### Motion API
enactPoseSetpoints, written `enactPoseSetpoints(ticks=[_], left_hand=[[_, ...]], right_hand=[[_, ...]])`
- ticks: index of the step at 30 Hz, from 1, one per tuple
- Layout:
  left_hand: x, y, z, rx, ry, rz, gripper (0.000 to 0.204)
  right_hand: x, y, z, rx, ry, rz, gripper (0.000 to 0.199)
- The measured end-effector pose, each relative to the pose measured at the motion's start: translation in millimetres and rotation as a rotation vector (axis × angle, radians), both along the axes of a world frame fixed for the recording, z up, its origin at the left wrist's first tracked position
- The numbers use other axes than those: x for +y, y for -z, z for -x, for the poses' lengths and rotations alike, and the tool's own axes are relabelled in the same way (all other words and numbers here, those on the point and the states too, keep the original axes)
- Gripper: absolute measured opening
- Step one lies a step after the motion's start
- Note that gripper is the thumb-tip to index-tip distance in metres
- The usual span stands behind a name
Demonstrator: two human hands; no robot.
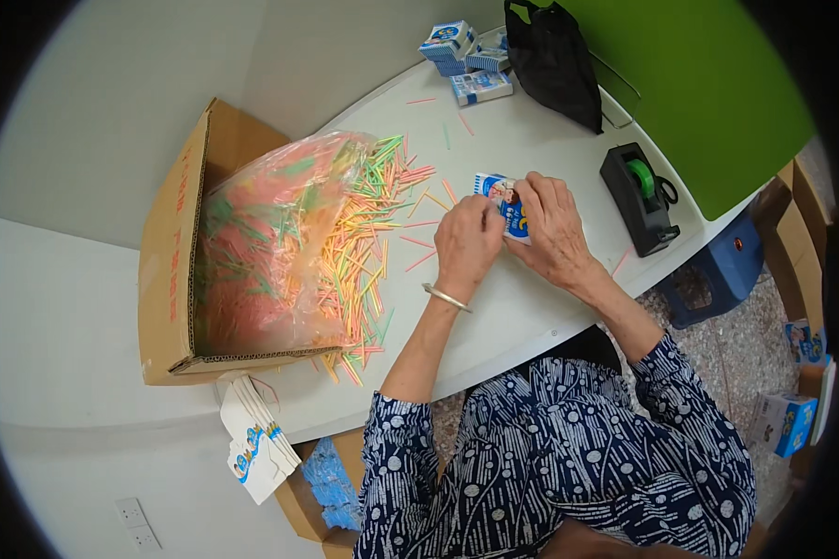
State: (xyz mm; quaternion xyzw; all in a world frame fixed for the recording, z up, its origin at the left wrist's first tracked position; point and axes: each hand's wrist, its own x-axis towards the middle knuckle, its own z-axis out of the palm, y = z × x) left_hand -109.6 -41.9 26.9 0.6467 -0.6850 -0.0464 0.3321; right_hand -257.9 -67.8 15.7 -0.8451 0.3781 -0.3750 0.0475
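here, a blue-and-white packet [515, 224] is held over the tabletop [513, 303], its left side pinched by the fingers of the left hand [466, 242], its right side by those of the right hand [555, 233]. leftward, thin coloured sticks [364, 233] are strewn at a carton [170, 270]; farther off, small boxes [482, 87] are set beside a black bag [555, 70].

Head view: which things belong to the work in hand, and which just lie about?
Likely the work:
- packet in the right hand
- loose coloured sticks
- cardboard box of sticks

Probably just lying about:
- black bag
- blue stool
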Motion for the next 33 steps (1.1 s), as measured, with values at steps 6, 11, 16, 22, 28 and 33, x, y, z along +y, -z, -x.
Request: enactPoseSetpoints(ticks=[6, 11, 16, 22, 28, 33], left_hand=[[10, -10, 17, -0.111, 0.019, 0.007, 0.011], [2, -8, 22, -0.181, -0.001, -0.002, 0.008], [-2, -2, 18, 0.305, 0.058, -0.103, 0.009], [6, -14, 11, 1.316, 0.329, -0.39, 0.012], [10, -35, 9, 1.542, 0.357, -0.516, 0.025], [2, -50, -24, 1.716, 0.339, -0.274, 0.023]], right_hand=[[5, -2, 0, 0.01, 0.02, 0.104, 0.074], [7, 3, 2, 0.036, 0.018, 0.16, 0.076], [8, -1, 14, 0.019, 0.05, 0.065, 0.08], [8, -6, 28, 0.054, 0.063, -0.044, 0.086], [15, -6, 31, 0.169, -0.028, -0.146, 0.088], [5, 10, 50, 0.283, 0.064, -0.268, 0.083]])
